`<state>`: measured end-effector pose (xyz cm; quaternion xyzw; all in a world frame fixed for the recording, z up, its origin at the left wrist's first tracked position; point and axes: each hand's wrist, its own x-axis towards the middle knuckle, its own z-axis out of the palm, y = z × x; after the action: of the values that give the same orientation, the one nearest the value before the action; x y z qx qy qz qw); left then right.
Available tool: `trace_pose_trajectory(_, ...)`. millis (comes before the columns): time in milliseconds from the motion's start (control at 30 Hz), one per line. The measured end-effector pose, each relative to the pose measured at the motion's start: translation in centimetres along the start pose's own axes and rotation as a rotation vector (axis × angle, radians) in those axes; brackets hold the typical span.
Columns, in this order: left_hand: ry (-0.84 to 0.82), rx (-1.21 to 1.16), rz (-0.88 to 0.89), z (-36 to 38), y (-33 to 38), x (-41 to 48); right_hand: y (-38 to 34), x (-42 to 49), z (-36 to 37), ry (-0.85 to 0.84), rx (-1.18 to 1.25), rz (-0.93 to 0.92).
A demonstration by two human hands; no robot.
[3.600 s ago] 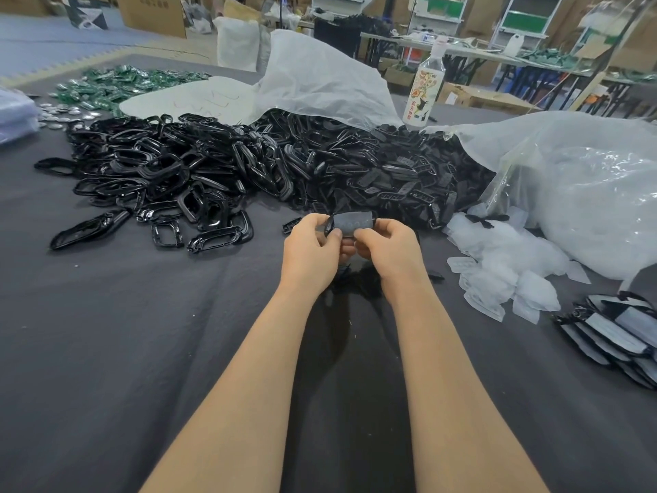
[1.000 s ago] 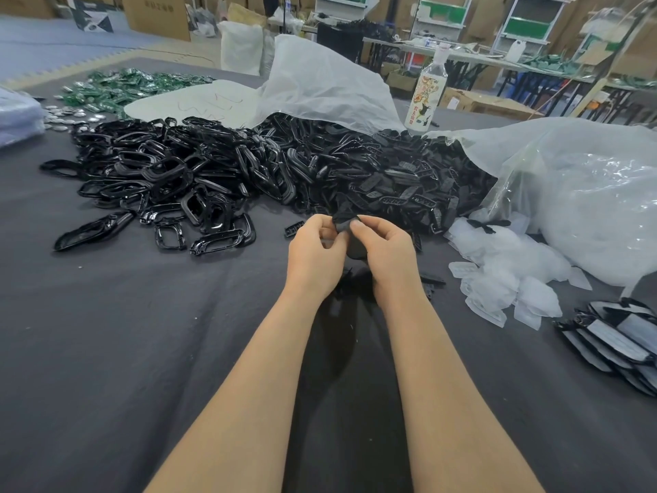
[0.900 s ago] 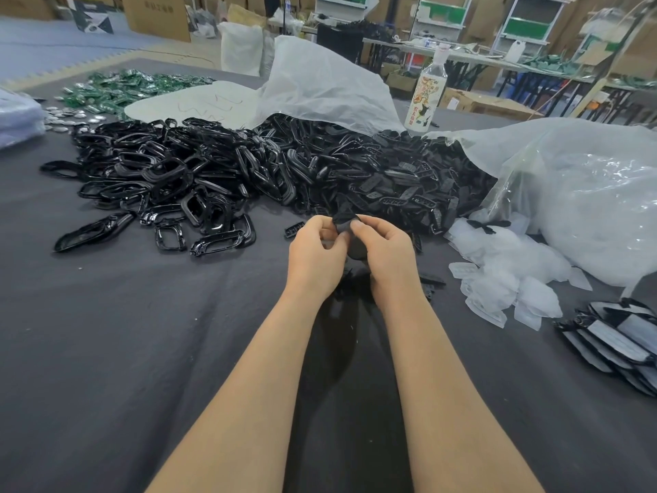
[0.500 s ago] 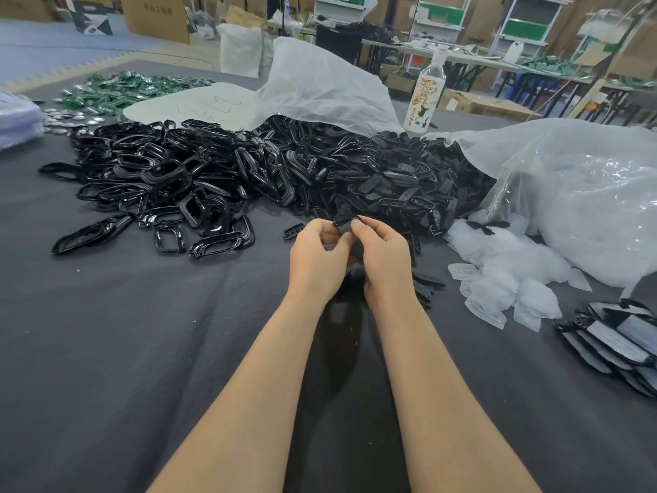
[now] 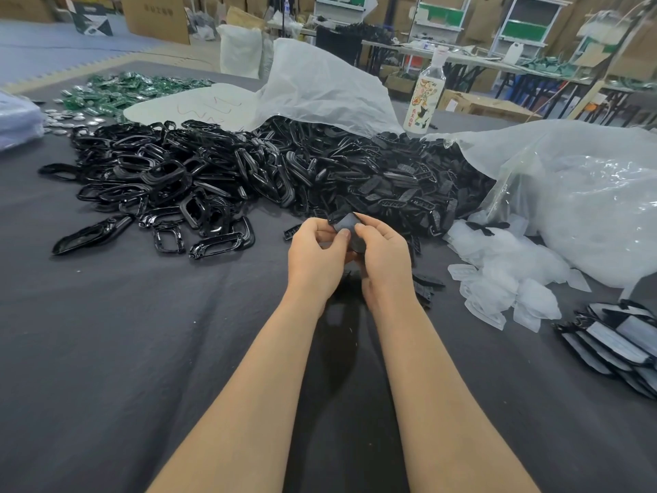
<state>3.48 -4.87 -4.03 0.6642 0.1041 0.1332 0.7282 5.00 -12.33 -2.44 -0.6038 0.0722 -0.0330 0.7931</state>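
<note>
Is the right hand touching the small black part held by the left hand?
Touching. In the head view the right hand pinches the small black part at one edge, the left hand at the other.

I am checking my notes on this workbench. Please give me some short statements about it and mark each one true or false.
1. The left hand and the right hand together hold one small black part. True.
2. The bottle lies on its side. False: it stands upright behind the black pile.
3. The green boards lie at the far left, beyond the pile. True.
4. The clear pouches lie left of the hands. False: they lie to the right.
</note>
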Motion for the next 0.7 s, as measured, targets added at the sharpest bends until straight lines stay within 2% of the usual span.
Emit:
trace_pose_trajectory(133,0.002,0.012,0.008,0.2,0.1,-0.1,0.1,0.0,-0.1,0.012,0.01,-0.016)
trace_pose_trajectory(233,0.024,-0.019,-0.005,0.1,0.1,0.0,0.0,0.1,-0.4,-0.045,-0.004,-0.009)
trace_pose_trajectory(333,0.092,-0.124,-0.048,-0.2,0.2,0.2,0.1,0.3,-0.7,-0.082,-0.096,0.007)
trace_pose_trajectory(433,0.125,-0.195,-0.096,-0.3,0.5,0.3,0.4,0.6,-1.0,-0.064,-0.183,-0.058)
trace_pose_trajectory(567,0.072,-0.07,-0.081,-0.7,0.3,0.4,0.6,1.1,-1.7,-0.038,-0.467,-0.255)
trace_pose_trajectory(700,0.055,0.154,0.015,-1.2,0.3,0.4,0.4,1.3,-2.4,-0.086,-0.619,-0.305)
